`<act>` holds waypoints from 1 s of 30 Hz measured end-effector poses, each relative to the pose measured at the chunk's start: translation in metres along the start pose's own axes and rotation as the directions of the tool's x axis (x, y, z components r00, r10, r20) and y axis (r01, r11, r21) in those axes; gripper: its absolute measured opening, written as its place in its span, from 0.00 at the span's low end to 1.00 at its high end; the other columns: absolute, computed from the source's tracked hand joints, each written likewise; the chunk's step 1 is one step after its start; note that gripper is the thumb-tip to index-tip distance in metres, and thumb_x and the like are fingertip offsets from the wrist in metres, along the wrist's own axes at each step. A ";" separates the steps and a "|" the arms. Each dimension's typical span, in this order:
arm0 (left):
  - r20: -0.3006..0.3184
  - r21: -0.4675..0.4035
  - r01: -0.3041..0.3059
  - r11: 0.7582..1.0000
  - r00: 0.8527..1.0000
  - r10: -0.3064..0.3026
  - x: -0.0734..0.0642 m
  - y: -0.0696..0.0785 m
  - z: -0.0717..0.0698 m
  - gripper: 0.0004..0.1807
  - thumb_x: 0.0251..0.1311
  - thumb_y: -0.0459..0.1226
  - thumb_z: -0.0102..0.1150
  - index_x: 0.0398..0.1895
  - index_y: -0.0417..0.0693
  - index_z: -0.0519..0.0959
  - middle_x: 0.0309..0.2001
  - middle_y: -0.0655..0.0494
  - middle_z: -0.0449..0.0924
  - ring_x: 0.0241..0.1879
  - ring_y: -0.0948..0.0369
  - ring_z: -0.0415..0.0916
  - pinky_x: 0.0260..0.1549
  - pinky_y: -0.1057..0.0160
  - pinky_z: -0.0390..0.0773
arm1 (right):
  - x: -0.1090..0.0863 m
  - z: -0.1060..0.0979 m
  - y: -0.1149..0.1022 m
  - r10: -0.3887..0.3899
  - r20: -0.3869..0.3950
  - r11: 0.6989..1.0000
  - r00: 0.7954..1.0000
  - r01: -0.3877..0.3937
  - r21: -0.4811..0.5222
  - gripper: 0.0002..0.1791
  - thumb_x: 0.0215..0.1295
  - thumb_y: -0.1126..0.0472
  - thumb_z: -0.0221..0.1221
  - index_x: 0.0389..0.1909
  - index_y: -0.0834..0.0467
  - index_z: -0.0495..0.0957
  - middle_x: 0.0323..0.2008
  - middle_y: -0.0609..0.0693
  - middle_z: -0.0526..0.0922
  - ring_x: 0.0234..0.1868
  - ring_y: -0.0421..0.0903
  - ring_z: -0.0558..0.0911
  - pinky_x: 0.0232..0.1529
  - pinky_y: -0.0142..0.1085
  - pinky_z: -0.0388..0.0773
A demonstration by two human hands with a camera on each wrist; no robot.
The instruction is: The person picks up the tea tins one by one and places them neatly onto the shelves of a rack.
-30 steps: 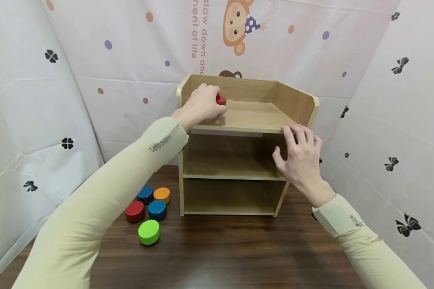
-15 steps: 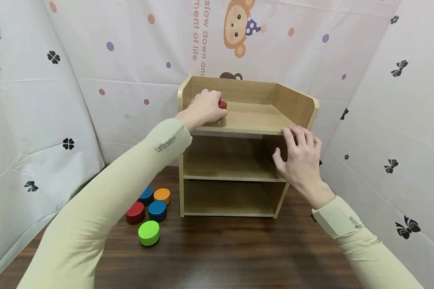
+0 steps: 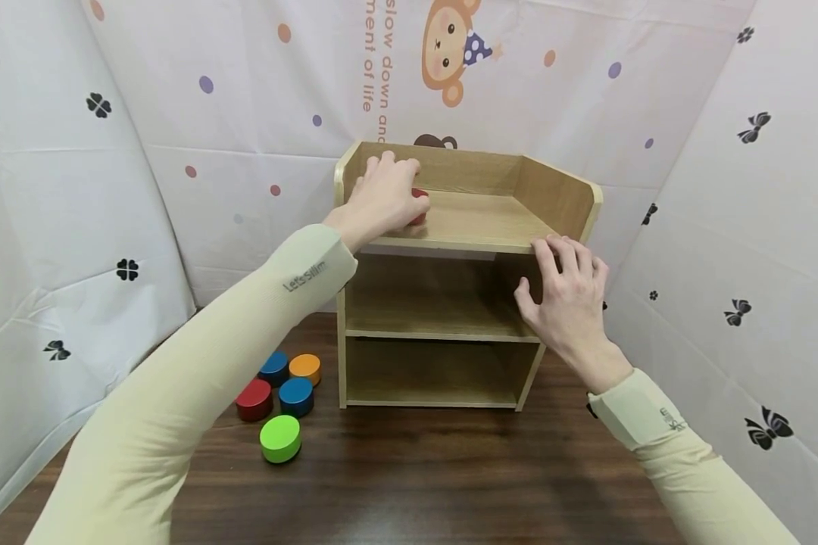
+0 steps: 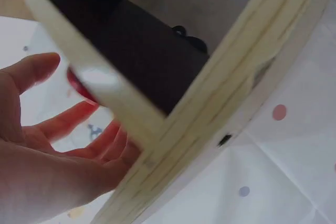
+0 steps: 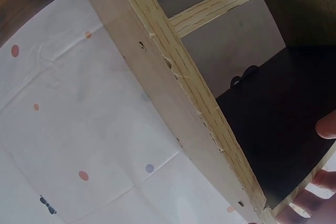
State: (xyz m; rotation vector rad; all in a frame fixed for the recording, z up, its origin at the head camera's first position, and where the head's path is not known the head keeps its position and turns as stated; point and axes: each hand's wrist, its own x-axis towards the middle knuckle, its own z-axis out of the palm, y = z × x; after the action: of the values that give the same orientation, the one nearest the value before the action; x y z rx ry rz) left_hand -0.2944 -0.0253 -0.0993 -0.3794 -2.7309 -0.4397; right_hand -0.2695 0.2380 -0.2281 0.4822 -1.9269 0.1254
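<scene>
A small wooden shelf unit (image 3: 443, 333) stands on the dark table. On the left of its top board lies a red disc-shaped block (image 3: 419, 209), partly covered by my left hand (image 3: 385, 195). The fingers there are spread, and in the left wrist view the thumb (image 4: 44, 66) stands apart from the red block. My right hand (image 3: 571, 303) holds the top board's front edge near the right corner, its fingers bent over it. In the right wrist view the right thumb (image 5: 327, 125) is below the board; the fingertips are partly out of view.
Left of the shelf unit, several round blocks lie on the table (image 3: 423, 477): a green one (image 3: 281, 439), a red one (image 3: 254, 400), an orange one (image 3: 305, 369) and blue ones (image 3: 296, 397). Printed white cloth (image 3: 245, 136) hangs behind and at both sides.
Around the red block, my left hand's fingers have loosened and spread, where they gripped it before. The block now rests on the top board. My right hand stays at the shelf edge.
</scene>
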 end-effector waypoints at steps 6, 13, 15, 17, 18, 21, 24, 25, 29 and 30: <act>-0.071 0.009 -0.077 0.997 0.994 0.077 -0.013 0.002 -0.011 0.30 0.61 0.47 0.49 0.67 0.52 0.67 0.65 0.46 0.65 0.65 0.48 0.59 0.61 0.49 0.67 | 0.001 0.000 0.000 0.003 0.006 1.000 1.000 -0.003 -0.002 0.25 0.55 0.56 0.53 0.55 0.62 0.71 0.55 0.63 0.74 0.59 0.63 0.70 0.51 0.60 0.61; -0.137 0.013 -0.131 0.991 0.982 0.131 -0.033 0.002 -0.017 0.27 0.63 0.47 0.50 0.65 0.51 0.69 0.61 0.47 0.68 0.62 0.48 0.60 0.59 0.50 0.67 | 0.001 0.001 0.001 -0.002 0.015 1.000 1.000 0.002 0.000 0.26 0.55 0.56 0.53 0.56 0.63 0.71 0.56 0.63 0.74 0.59 0.64 0.69 0.52 0.61 0.61; -0.151 0.014 -0.139 0.990 0.979 0.140 -0.039 0.000 -0.018 0.27 0.62 0.46 0.50 0.65 0.51 0.70 0.60 0.47 0.68 0.61 0.48 0.61 0.57 0.50 0.68 | 0.001 0.001 0.001 -0.002 0.014 1.000 1.000 0.002 0.001 0.26 0.56 0.56 0.52 0.56 0.63 0.71 0.56 0.63 0.74 0.59 0.64 0.69 0.51 0.61 0.61; -0.159 0.008 -0.150 0.989 0.976 0.149 -0.045 -0.002 -0.018 0.27 0.62 0.46 0.50 0.65 0.51 0.69 0.60 0.47 0.69 0.60 0.49 0.61 0.55 0.51 0.68 | 0.001 0.001 0.001 -0.003 0.013 1.000 1.000 0.003 0.001 0.26 0.55 0.56 0.52 0.56 0.63 0.71 0.56 0.63 0.74 0.59 0.63 0.69 0.51 0.61 0.61; -0.162 0.002 -0.154 0.988 0.975 0.153 -0.048 -0.003 -0.018 0.27 0.62 0.45 0.50 0.65 0.51 0.70 0.59 0.47 0.69 0.59 0.49 0.61 0.54 0.51 0.69 | 0.001 0.001 0.001 -0.003 0.014 1.000 1.000 0.003 0.002 0.26 0.55 0.56 0.52 0.56 0.63 0.70 0.56 0.63 0.74 0.59 0.63 0.69 0.51 0.60 0.61; -0.172 -0.015 -0.170 0.985 0.971 0.165 -0.057 -0.007 -0.017 0.26 0.63 0.45 0.51 0.64 0.50 0.70 0.58 0.46 0.70 0.57 0.50 0.62 0.51 0.52 0.71 | 0.001 0.002 0.001 -0.001 0.018 1.000 1.000 0.001 0.000 0.26 0.55 0.56 0.53 0.56 0.62 0.70 0.56 0.63 0.73 0.60 0.63 0.69 0.51 0.60 0.61; -0.195 -0.021 -0.186 0.982 0.964 0.179 -0.065 -0.011 -0.015 0.25 0.63 0.45 0.53 0.63 0.49 0.71 0.57 0.46 0.71 0.56 0.50 0.63 0.49 0.53 0.73 | 0.000 0.002 0.001 0.007 0.017 1.000 1.000 -0.007 0.005 0.26 0.55 0.57 0.54 0.56 0.62 0.71 0.56 0.63 0.73 0.60 0.63 0.69 0.51 0.60 0.61; -0.207 -0.021 -0.192 0.981 0.961 0.184 -0.068 -0.012 -0.015 0.25 0.63 0.45 0.53 0.63 0.49 0.71 0.57 0.46 0.71 0.56 0.50 0.63 0.49 0.53 0.73 | 0.000 0.002 0.001 0.010 0.012 1.000 1.000 -0.010 0.011 0.26 0.54 0.57 0.54 0.55 0.62 0.71 0.56 0.63 0.74 0.60 0.62 0.69 0.51 0.60 0.61; -0.252 -0.022 -0.223 0.975 0.945 0.210 -0.082 -0.018 -0.012 0.24 0.62 0.44 0.55 0.62 0.47 0.73 0.56 0.45 0.72 0.56 0.50 0.64 0.51 0.52 0.73 | 0.000 0.003 0.001 0.021 -0.003 0.999 1.000 -0.021 0.029 0.26 0.53 0.58 0.55 0.55 0.61 0.71 0.56 0.63 0.74 0.60 0.62 0.69 0.50 0.60 0.62; -0.260 -0.024 -0.229 0.973 0.941 0.215 -0.085 -0.021 -0.012 0.24 0.62 0.44 0.55 0.61 0.47 0.73 0.56 0.45 0.72 0.56 0.51 0.64 0.51 0.51 0.73 | -0.001 0.003 0.001 0.022 -0.003 0.999 1.000 -0.022 0.029 0.26 0.53 0.58 0.55 0.55 0.61 0.71 0.56 0.63 0.74 0.60 0.62 0.69 0.50 0.60 0.62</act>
State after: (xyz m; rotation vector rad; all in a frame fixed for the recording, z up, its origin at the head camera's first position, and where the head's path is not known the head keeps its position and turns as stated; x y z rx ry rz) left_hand -0.2201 -0.0657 -0.1260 -0.5944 -2.3960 -0.4657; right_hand -0.2726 0.2380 -0.2300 0.4802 -1.9300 0.1685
